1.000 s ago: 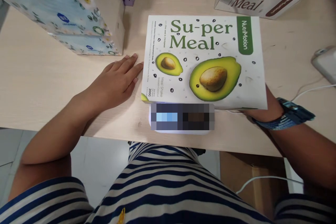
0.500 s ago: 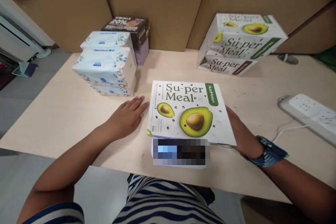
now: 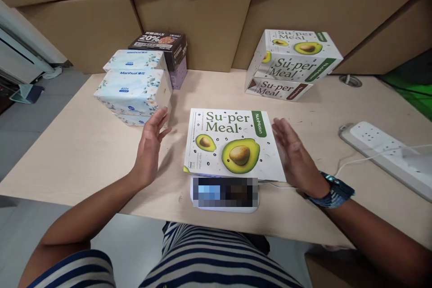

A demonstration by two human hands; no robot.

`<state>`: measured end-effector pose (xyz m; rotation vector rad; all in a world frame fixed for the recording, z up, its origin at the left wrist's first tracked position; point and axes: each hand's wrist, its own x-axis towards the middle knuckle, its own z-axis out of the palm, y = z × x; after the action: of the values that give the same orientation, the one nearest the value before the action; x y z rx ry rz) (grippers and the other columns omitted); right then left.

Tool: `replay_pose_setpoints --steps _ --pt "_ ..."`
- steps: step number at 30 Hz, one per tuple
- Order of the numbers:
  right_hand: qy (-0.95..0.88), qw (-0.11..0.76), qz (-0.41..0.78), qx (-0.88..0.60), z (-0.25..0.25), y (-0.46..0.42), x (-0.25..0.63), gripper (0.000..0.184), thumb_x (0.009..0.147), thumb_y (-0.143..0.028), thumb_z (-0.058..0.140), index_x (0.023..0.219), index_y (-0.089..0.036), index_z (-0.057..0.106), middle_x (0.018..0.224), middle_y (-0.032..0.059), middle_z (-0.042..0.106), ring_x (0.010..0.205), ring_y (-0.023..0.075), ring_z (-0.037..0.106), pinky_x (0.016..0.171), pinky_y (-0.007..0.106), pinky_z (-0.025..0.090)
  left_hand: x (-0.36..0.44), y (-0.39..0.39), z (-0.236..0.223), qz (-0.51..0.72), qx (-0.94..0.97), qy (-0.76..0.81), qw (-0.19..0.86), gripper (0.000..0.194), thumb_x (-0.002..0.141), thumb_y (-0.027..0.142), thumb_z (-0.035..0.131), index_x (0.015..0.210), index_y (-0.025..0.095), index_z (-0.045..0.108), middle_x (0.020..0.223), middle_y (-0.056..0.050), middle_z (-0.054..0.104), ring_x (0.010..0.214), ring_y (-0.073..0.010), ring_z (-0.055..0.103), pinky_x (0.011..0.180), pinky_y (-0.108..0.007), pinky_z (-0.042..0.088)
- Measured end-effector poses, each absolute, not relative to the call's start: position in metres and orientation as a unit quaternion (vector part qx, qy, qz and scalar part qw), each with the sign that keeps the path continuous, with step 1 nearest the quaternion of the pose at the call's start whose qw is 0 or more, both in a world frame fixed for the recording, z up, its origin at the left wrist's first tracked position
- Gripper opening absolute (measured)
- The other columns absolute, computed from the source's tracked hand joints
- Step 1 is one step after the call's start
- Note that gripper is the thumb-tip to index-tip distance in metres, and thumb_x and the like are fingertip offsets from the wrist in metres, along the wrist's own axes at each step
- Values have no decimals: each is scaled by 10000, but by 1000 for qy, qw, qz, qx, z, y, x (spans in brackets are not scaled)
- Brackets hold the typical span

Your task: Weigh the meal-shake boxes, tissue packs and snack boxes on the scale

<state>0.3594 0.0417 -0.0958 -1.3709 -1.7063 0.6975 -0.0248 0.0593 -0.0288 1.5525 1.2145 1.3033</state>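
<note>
Box (image 3: 232, 144), avocado-printed and lying flat, covers the back of the blurred-fronted device (image 3: 225, 192) before you. Left of that device, your left hand (image 3: 149, 153) is raised with loose fingers, gripping nothing. Right of the device, your right hand (image 3: 299, 159) stands with fingers extended beside the box, unclenched; whether they touch, I cannot tell. Beyond the device, leftward, sit tissue packs (image 3: 131, 92); rightward, two stacked cartons (image 3: 290, 69).

Avocado box (image 3: 234, 145): smooth printed card, slight sheen. Counter (image 3: 84, 157) around box: pale wood-look, smooth, matt. Tissue packs (image 3: 131, 92) left of box: shiny plastic film. Power strip (image 3: 378, 141) right of box: smooth plastic. Panels (image 3: 192, 27) behind box: matt cardboard.
</note>
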Motion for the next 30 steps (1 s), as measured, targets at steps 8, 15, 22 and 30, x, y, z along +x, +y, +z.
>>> replay_pose_setpoints --steps 8,15,22,30 --pt "-590 487 374 -525 -56 35 337 938 967 -821 -152 1807 -431 -6 1898 -96 27 1782 167 58 1469 519 194 -14 54 -41 449 636 418 468 1047 908 1001 66 1795 444 96 1911 93 -60 1783 -225 -135 1479 -530 39" --pt "-563 470 402 -548 -60 71 324 1055 926 -848 -166 1821 -305 -41 1894 -51 23 1773 182 76 1448 495 279 -3 53 -57 416 615 369 559 1042 912 1000 127 1790 462 -34 1910 57 7 1783 -373 57 1394 -693 341" --pt "-552 514 446 -482 -51 69 296 965 1027 -800 -5 1812 -276 202 1799 48 416 1703 258 390 1376 606 408 20 61 -47 400 569 323 642 1119 913 999 91 1720 341 -320 1888 -56 228 1723 -398 335 1347 -667 441" --pt "-626 460 487 -399 17 9 239 1039 975 -925 71 1823 -331 -9 1823 71 367 1679 320 433 1339 623 459 -34 -30 0 470 580 349 566 1136 841 1050 89 1797 440 31 1779 16 487 1694 -393 410 1260 -634 565"
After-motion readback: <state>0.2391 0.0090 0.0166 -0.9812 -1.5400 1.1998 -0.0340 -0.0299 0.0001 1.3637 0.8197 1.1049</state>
